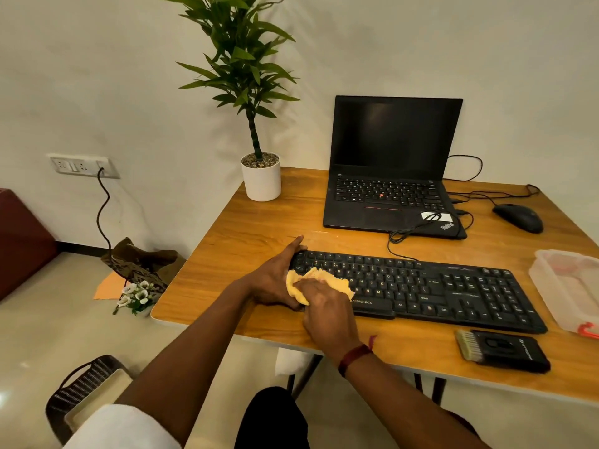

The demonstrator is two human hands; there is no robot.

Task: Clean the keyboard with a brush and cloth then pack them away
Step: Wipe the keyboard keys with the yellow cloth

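Yellow cloth [319,280], judged soft, light and easily bunched, sits gathered under the curled fingers of the right hand [327,314] on the keyboard [421,286], whose rigid left end the left hand [275,280] grips just beside it.

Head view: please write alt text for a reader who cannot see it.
A person's right hand holds a yellow cloth on the left end of a black keyboard, held by the left hand, on a wooden table. A brush lies near the front edge, a clear plastic box at right, an open laptop behind.
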